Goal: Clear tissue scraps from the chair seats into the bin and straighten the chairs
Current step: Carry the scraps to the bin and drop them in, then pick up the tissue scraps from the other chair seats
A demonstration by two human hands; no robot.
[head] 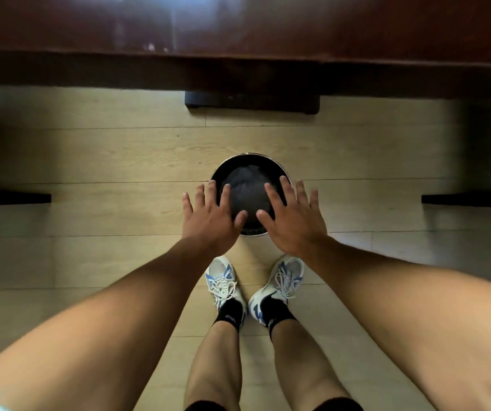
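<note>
A round bin (248,161) with a shiny rim and a dark liner stands on the floor just ahead of my feet. My left hand (210,216) hovers over its left side, palm down, fingers spread, holding nothing. Over the bin's right side my right hand (293,216) is held the same way, fingers apart and empty. No tissue scraps or chair seats show in this view.
A dark wooden table (238,34) spans the top, with a dark base foot (251,103) on the floor beyond the bin. Two dark furniture feet lie at far left (9,198) and far right (469,200). My shoes (256,286) stand on pale wood flooring.
</note>
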